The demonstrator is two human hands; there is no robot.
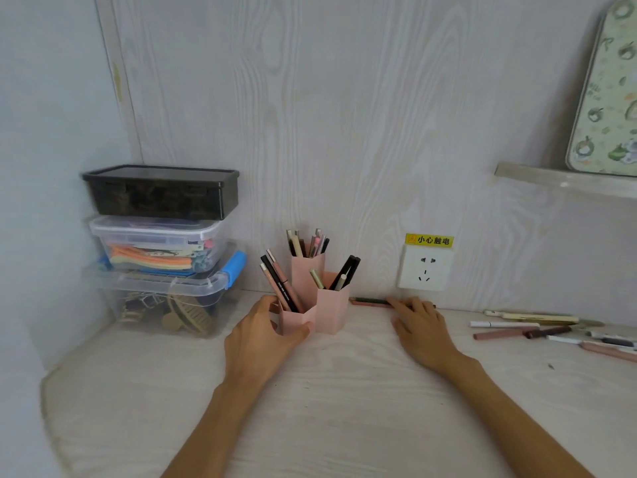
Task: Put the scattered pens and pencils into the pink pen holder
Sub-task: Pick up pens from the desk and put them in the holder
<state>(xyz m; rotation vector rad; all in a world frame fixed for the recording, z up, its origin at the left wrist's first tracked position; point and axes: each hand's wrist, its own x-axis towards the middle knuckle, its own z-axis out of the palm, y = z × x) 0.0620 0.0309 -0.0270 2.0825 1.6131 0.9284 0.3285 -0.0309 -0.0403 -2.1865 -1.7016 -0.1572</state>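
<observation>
1. Two hands reach forward over the pale wood-grain bench (344, 391) in the head view, which is the only view given
2. Left hand (262, 334) curls its fingers (269, 302) and thumb round the shortest front cup of the pink pen holder (327, 305), gripping it
3. That holder is three joined hexagonal cups of different heights, standing upright near the back wall at the middle of the bench, with pens already leaning in each cup
4. Right hand (422, 331) lies flat and spread, fingers relaxed and wide, holding nothing; its fingertips touch a green pencil (370, 300) lying along the foot of the wall, just right of the holder
5. Several loose pens (527, 327) lie scattered on the bench at the far right, well apart from the holder
6. Three stacked plastic storage boxes (162, 250) stand in the left corner, the top one dark
7. On the wall sit a white socket (424, 267) under a yellow warning label (429, 240), and a clear shelf (565, 179) higher at right
</observation>
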